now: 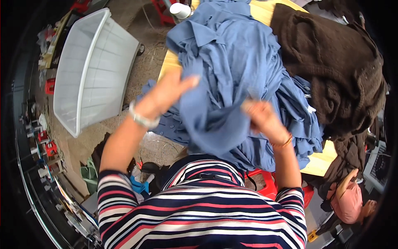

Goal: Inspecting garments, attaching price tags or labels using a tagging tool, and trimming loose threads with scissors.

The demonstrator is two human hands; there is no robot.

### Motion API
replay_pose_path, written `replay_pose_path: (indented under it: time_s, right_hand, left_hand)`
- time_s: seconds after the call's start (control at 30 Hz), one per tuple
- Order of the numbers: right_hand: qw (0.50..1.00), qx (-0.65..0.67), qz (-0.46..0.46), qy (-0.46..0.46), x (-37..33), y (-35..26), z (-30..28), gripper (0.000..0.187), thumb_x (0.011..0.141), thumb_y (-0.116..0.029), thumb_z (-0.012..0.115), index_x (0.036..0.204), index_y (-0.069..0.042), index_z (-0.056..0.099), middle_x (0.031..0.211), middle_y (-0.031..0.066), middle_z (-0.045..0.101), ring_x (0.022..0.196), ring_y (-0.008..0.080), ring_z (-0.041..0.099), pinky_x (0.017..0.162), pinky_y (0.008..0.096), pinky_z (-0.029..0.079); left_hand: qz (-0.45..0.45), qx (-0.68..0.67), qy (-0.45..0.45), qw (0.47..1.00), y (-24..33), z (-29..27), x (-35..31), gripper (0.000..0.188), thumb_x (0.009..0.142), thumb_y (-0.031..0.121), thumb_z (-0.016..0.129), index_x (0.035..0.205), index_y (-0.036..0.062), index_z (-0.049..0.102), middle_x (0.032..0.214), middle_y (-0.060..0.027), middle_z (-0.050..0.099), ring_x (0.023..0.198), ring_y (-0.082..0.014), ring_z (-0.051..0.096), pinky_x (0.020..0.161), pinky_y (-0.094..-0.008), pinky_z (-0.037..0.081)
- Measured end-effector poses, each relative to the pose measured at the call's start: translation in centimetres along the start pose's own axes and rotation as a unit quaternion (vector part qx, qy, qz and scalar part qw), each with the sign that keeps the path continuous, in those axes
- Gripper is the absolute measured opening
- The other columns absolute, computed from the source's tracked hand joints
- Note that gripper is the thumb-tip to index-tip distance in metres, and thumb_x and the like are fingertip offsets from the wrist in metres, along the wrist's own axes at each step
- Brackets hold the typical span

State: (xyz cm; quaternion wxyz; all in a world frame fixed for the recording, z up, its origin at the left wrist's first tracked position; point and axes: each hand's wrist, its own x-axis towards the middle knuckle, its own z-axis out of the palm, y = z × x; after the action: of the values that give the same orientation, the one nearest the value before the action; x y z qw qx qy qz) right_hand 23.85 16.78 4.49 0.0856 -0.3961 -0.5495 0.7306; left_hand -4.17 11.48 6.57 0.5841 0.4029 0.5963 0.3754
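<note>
A heap of blue collared shirts (pixel 224 45) lies on a light wooden table in front of me. One blue shirt (pixel 211 133) is stretched between my hands, its near part sagging in a blurred curve close to my body. My left hand (pixel 176 89), with a white band at the wrist, has its thumb over the cloth on the left side; its other fingers are partly hidden and smeared by motion. Over on the right, my right hand (pixel 263 118) pinches the same shirt with curled fingers. An orange cord circles that wrist.
A large pale plastic bin on wheels (pixel 105 70) stands at the left. Dark brown knitted cloth (pixel 331 62) is piled on the table's right. A white cup (pixel 180 11) sits at the far edge. A person in pink (pixel 347 199) is at lower right, near a red stool (pixel 268 184).
</note>
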Motion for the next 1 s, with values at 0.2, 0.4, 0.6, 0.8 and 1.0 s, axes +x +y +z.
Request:
replay_pose_path:
  time_s: [0.2,0.4,0.6,0.8,1.0]
  right_hand:
    - [0.917,0.239,-0.180,0.265,6.5,0.0,-4.2,0.032,0.100,-0.030,0.048,0.116,-0.003,0.057,0.093,0.0068,0.066,0.049,0.0032,0.038,0.047,0.0198,0.033]
    - [0.911,0.053,-0.216,0.347,2.8,4.3,-1.6,0.036,0.102,-0.031,0.043,0.118,-0.001,0.056,0.100,0.0102,0.067,0.044,0.0006,0.033,0.042,0.0176,0.028]
    - [0.980,-0.086,-0.128,0.123,-0.3,5.5,5.3,0.020,0.098,-0.009,0.043,0.111,-0.004,0.058,0.081,0.0061,0.065,0.055,0.0098,0.051,0.052,0.0223,0.040]
    - [0.967,-0.228,-0.062,-0.090,0.6,8.4,9.8,0.023,0.087,-0.007,0.049,0.106,-0.001,0.061,0.076,0.0115,0.067,0.067,0.0276,0.065,0.064,0.0346,0.051]
    - [0.986,-0.115,-0.078,-0.092,-0.5,9.5,11.9,0.048,0.080,-0.033,0.075,0.114,-0.002,0.061,0.084,0.0149,0.069,0.076,0.0300,0.068,0.069,0.0357,0.052]
  left_hand:
    - [0.155,-0.248,0.090,0.952,2.1,1.6,8.7,0.040,0.093,0.024,0.061,0.122,-0.0032,0.054,0.117,-0.0135,0.059,0.101,-0.0209,0.062,0.086,-0.0327,0.050]
    - [0.044,0.212,0.234,0.948,-12.2,-2.5,-3.1,0.026,0.089,0.018,0.065,0.109,0.0008,0.063,0.101,-0.0088,0.067,0.092,-0.0135,0.062,0.079,-0.0276,0.050]
    - [-0.005,0.395,0.259,0.881,-21.5,-0.8,-12.7,0.026,0.073,0.012,0.074,0.094,0.0025,0.062,0.084,-0.0128,0.061,0.085,-0.0292,0.059,0.076,-0.0399,0.046]
    - [-0.025,0.470,0.203,0.859,-21.9,0.2,-13.3,0.027,0.074,0.016,0.075,0.086,0.0038,0.054,0.087,-0.0136,0.060,0.083,-0.0266,0.058,0.071,-0.0399,0.043]
    - [-0.203,-0.451,0.048,0.868,-17.5,2.6,-13.3,0.006,0.096,0.013,0.055,0.098,0.0076,0.058,0.100,-0.0062,0.064,0.093,-0.0181,0.063,0.079,-0.0377,0.051]
